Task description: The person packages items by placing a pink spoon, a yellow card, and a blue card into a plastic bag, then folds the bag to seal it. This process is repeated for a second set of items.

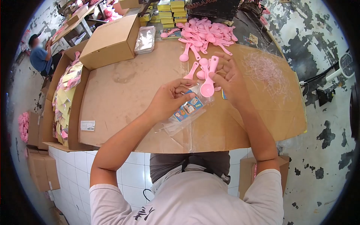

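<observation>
My left hand [169, 99] pinches a clear plastic bag [180, 126] with a blue printed card [188, 108] in it, at the middle of the cardboard-covered table. Just to the right, my right hand [233, 83] grips a pink measuring spoon [207, 89] by its handle, the round bowl hanging down beside the bag's mouth. A few loose pink spoons [192, 70] lie behind the two hands. Part of another printed card [224, 94] shows under my right hand. Farther back is a big pile of pink spoons [208, 32].
An open carton [84, 80] of filled bags stands at the left, beside a closed cardboard box [108, 41]. Clear bags [145, 39] and stacks of yellow-edged cards [172, 11] sit at the back. Plastic strands [267, 71] lie at the right. A person [40, 56] sits far left.
</observation>
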`<state>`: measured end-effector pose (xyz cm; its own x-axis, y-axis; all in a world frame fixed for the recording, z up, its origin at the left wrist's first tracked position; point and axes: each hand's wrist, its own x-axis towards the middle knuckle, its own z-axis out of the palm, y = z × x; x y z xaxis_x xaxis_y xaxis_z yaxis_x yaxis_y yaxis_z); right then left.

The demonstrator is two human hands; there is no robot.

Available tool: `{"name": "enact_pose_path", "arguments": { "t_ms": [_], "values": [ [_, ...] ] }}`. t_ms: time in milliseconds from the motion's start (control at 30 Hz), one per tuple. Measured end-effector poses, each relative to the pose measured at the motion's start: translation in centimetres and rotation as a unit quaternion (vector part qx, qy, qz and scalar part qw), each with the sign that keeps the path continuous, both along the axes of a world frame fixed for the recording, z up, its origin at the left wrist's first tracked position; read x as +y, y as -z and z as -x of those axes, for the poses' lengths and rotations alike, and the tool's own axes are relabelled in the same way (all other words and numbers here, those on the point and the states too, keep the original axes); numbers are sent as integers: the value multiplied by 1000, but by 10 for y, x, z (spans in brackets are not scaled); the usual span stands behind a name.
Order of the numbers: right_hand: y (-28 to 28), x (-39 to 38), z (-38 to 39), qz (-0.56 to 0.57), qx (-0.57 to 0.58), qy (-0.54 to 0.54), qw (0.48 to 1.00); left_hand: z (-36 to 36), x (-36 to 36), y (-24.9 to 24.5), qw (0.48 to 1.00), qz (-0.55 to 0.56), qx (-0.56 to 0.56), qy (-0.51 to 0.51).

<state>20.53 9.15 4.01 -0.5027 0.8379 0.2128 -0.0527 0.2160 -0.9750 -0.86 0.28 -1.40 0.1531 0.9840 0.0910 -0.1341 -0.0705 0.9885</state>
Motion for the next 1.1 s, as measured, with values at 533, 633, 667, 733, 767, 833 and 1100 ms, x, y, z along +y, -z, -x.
{"name": "enact_pose_path", "arguments": {
  "t_ms": [533, 633, 667, 733, 767, 833, 1100],
  "values": [
    [51, 0, -2, -90, 12, -104, 990, 3, 4, -4, 995, 61, -81, 18],
    [39, -7, -2, 5, 71, -137, 988, 3, 2, -12, 996, 47, -66, 34],
    [28, -6, -3, 9, 95, -133, 986, 5, 1, -12, 995, 57, -69, 45],
    [24, -7, -4, -26, 84, -123, 988, 9, 1, -12, 992, 76, -77, 67],
    [25, -7, -4, -67, 50, -116, 990, 9, 0, -14, 992, 74, -64, 75],
    [20, -8, -4, -182, -18, -119, 976, 9, -2, -17, 993, 70, -36, 92],
    [-90, -37, -14, -573, -222, -78, 785, 2, -6, -25, 996, -61, -60, 30]
  ]
}}
